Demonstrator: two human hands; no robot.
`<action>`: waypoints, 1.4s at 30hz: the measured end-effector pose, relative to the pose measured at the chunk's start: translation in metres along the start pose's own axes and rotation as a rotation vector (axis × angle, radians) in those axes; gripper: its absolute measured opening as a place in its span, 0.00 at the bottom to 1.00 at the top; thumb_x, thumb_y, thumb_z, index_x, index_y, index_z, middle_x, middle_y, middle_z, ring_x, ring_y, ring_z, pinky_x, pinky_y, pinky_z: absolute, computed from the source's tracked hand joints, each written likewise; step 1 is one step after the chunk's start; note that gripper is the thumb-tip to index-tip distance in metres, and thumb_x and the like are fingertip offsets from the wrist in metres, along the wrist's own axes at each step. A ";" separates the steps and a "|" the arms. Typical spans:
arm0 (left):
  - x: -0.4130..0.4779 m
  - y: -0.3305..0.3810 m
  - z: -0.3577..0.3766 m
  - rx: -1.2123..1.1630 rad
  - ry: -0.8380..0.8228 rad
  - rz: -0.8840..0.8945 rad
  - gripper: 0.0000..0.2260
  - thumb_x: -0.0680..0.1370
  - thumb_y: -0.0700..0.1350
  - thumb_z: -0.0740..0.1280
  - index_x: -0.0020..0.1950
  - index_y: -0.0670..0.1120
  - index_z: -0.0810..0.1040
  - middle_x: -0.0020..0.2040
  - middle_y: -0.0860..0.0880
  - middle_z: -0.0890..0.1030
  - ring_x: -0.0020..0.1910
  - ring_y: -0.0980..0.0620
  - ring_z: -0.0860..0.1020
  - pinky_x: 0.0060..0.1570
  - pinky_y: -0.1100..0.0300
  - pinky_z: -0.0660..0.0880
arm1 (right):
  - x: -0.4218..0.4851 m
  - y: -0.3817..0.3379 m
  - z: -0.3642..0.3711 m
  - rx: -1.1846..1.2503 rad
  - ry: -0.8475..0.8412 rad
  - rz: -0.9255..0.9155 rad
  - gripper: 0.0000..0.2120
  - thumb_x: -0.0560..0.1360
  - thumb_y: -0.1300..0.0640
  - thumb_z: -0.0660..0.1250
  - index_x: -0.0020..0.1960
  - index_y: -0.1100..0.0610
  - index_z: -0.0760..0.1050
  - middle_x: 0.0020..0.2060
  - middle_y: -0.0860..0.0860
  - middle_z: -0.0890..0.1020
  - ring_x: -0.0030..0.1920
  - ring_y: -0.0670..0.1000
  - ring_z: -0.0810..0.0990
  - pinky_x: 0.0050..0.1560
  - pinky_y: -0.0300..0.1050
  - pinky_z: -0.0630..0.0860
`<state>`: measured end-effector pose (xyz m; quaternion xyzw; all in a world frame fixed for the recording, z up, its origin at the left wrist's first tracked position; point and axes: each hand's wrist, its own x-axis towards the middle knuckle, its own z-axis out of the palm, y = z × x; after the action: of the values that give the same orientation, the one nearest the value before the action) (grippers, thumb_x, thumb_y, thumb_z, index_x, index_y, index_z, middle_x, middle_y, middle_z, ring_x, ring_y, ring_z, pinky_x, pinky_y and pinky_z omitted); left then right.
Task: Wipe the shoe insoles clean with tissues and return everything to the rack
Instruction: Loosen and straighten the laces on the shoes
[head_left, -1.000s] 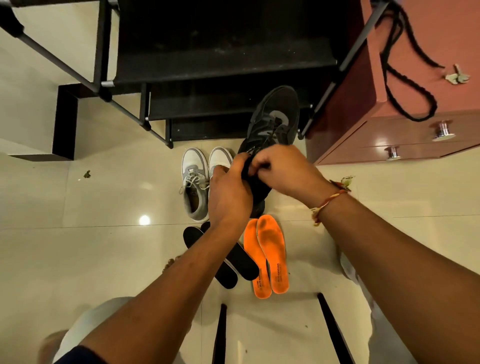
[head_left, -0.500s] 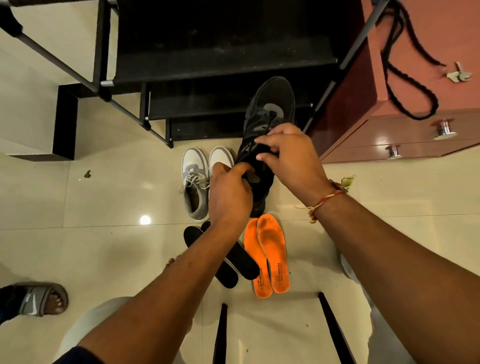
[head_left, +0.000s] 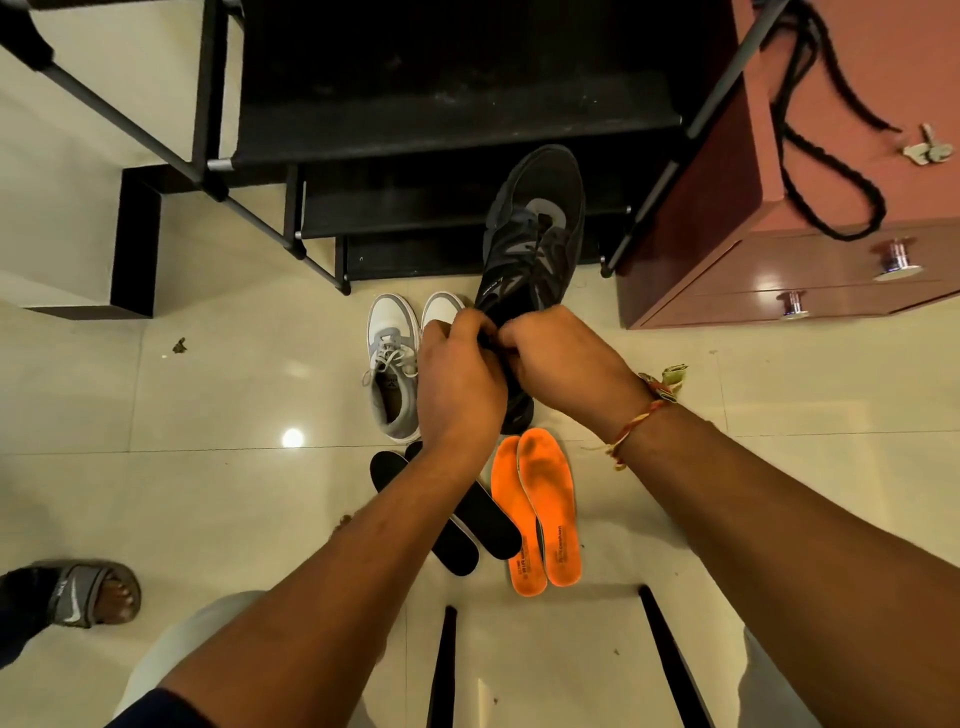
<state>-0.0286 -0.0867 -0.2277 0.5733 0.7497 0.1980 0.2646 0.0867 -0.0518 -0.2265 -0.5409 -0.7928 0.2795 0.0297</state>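
Black shoe (head_left: 535, 223) is gripped at its heel end by left hand (head_left: 457, 379) and right hand (head_left: 561, 358), which hide its opening.

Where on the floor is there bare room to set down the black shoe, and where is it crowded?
Bare tile lies left of the white sneakers, between the shoe rack and the sandalled foot, and right of the orange insoles, below the cabinet. Crowded: the middle, with those plus black insoles.
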 end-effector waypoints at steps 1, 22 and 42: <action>-0.002 0.002 0.001 -0.006 0.003 0.023 0.10 0.80 0.40 0.62 0.59 0.50 0.76 0.54 0.47 0.73 0.52 0.46 0.75 0.48 0.53 0.77 | -0.001 -0.002 0.000 -0.009 -0.055 -0.004 0.12 0.79 0.62 0.61 0.60 0.55 0.79 0.48 0.55 0.83 0.47 0.54 0.81 0.42 0.42 0.72; 0.017 -0.014 0.002 -0.140 0.096 -0.097 0.12 0.79 0.38 0.66 0.59 0.49 0.72 0.52 0.53 0.77 0.48 0.55 0.77 0.45 0.63 0.77 | -0.004 0.017 -0.023 0.293 0.157 0.522 0.23 0.71 0.40 0.74 0.58 0.54 0.75 0.51 0.52 0.82 0.52 0.53 0.80 0.48 0.45 0.77; -0.005 -0.012 0.021 -0.150 0.028 0.004 0.10 0.78 0.38 0.66 0.58 0.48 0.73 0.53 0.51 0.76 0.51 0.56 0.75 0.46 0.64 0.75 | 0.002 0.036 0.011 0.219 0.118 0.635 0.27 0.69 0.42 0.75 0.60 0.56 0.74 0.52 0.54 0.82 0.52 0.59 0.81 0.43 0.46 0.75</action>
<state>-0.0231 -0.0946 -0.2505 0.5504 0.7354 0.2623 0.2959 0.1126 -0.0455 -0.2539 -0.7696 -0.5469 0.3266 0.0448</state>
